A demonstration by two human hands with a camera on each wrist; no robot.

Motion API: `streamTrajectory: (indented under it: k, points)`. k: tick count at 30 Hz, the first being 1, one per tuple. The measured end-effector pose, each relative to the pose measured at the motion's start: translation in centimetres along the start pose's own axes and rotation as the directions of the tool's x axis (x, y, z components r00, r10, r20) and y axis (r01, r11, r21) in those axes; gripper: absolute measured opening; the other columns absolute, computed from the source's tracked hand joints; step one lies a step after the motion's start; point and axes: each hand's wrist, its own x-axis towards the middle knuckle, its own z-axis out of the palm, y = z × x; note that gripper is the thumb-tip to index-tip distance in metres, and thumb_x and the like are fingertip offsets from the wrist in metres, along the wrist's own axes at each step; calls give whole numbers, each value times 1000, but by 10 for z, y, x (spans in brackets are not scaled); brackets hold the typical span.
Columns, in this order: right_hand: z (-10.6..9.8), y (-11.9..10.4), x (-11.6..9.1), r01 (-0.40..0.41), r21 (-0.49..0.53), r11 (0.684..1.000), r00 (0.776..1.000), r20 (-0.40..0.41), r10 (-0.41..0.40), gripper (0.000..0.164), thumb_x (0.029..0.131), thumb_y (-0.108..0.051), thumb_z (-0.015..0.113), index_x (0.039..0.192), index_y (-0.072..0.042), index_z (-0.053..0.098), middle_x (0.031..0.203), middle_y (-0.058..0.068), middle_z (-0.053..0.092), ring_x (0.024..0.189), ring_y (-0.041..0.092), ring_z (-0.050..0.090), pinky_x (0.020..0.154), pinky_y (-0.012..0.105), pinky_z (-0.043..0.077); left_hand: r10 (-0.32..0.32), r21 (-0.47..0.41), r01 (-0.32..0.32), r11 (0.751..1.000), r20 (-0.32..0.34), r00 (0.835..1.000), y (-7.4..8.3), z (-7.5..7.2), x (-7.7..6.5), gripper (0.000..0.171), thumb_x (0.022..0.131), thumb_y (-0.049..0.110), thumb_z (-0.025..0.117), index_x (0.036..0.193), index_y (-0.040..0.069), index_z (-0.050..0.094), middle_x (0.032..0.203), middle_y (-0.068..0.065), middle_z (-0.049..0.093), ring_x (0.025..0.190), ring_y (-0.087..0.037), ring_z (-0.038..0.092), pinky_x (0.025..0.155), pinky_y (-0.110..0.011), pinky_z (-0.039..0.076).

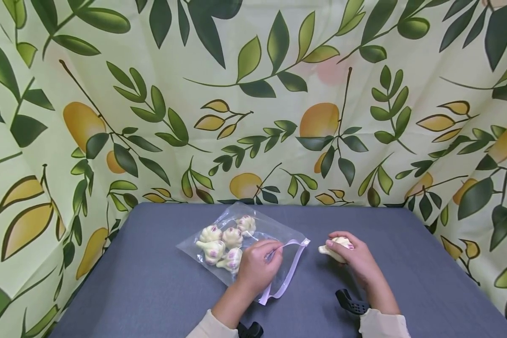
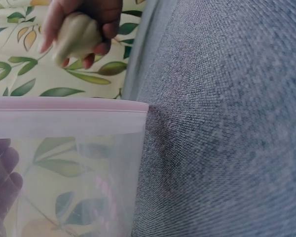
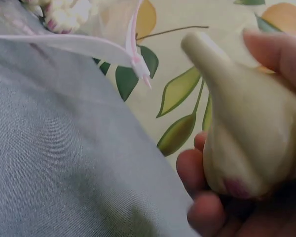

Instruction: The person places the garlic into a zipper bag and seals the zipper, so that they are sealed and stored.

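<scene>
A clear zip bag [image 1: 274, 230] with a pale pink zip edge lies on the table, its mouth turned to the right and parted. Several garlic bulbs [image 1: 232, 238], white with purple patches, are inside toward its left end. My left hand [image 1: 259, 265] pinches the upper zip edge near the middle of the mouth. To the right of the bag, my right hand [image 1: 355, 256] grips another garlic bulb [image 3: 256, 118], held above the table with its stem pointing left to the bag. The right wrist view shows fingers below this bulb and the thumb above.
A grey-blue cloth covers the table [image 1: 152, 291]. Behind it and along both sides hangs a curtain [image 1: 253, 141] printed with leaves and fruit. Black wrist mounts [image 1: 351, 303] sit at both wrists.
</scene>
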Motion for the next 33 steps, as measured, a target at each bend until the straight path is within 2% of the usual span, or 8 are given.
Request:
streamTrajectory:
  k: [5, 10, 13, 18, 22, 27, 29, 33]
  points:
    - [3, -6, -2, 24, 151, 988, 999, 43, -31, 24, 99, -30, 58, 112, -11, 54, 94, 6, 56, 74, 20, 60, 59, 32, 57, -7, -4, 7, 1000, 0, 1000, 0, 0, 0, 11, 83, 7, 71, 91, 9, 78, 89, 0, 76, 85, -11, 73, 81, -19, 57]
    - [2, -8, -5, 57, 269, 962, 985, 143, -99, 12, 101, -20, 49, 112, -16, 50, 94, 5, 58, 75, 21, 61, 61, 30, 56, -3, 0, 3, 1000, -6, 1000, 0, 0, 0, 11, 82, 7, 71, 90, 9, 78, 89, 0, 76, 85, -11, 73, 81, -18, 57]
    - [0, -8, -7, 85, 302, 949, 960, 231, -160, 17, 100, -14, 42, 116, -17, 48, 99, 4, 56, 79, 19, 59, 66, 31, 56, 14, 5, -14, 1000, -16, 1000, 0, 0, 0, 11, 81, 7, 72, 90, 9, 78, 88, 0, 76, 84, -11, 73, 80, -19, 57]
    - [-2, -8, -7, 114, 346, 931, 901, 359, -243, 31, 95, -7, 34, 120, -19, 47, 105, 0, 54, 84, 16, 57, 72, 32, 56, 14, 5, -14, 1000, -17, 1000, 0, 0, 1, 11, 81, 7, 72, 90, 9, 78, 89, 0, 76, 84, -11, 73, 80, -19, 57]
    - [-3, -7, -7, 133, 366, 921, 861, 417, -291, 37, 93, -4, 32, 124, -20, 44, 107, -1, 54, 84, 14, 57, 73, 32, 56, 0, 2, 0, 1000, -8, 1000, 0, -1, 0, 11, 82, 8, 72, 91, 9, 78, 89, 0, 76, 85, -11, 73, 81, -19, 57]
    - [-3, -8, -8, 133, 376, 917, 817, 482, -316, 39, 90, -3, 34, 125, -19, 44, 106, -1, 55, 84, 11, 57, 74, 34, 55, 23, 15, -23, 1000, -29, 999, -1, 0, 0, 11, 80, 7, 73, 89, 9, 78, 89, 0, 76, 84, -11, 73, 80, -19, 57]
    - [-2, -8, -8, 126, 371, 920, 803, 507, -314, 38, 90, -2, 36, 124, -16, 46, 104, -1, 57, 83, 10, 57, 74, 34, 55, 21, 14, -21, 1000, -28, 999, -1, 0, 0, 11, 80, 7, 73, 90, 8, 78, 89, 0, 76, 84, -11, 73, 80, -19, 57]
    - [0, -10, -9, 104, 324, 940, 802, 532, -272, 37, 92, -6, 43, 129, -1, 45, 104, 1, 59, 83, 11, 58, 73, 32, 55, 3, 5, -3, 1000, -13, 1000, 0, -1, 1, 12, 82, 7, 72, 91, 8, 79, 90, 0, 76, 86, -11, 73, 82, -19, 57]
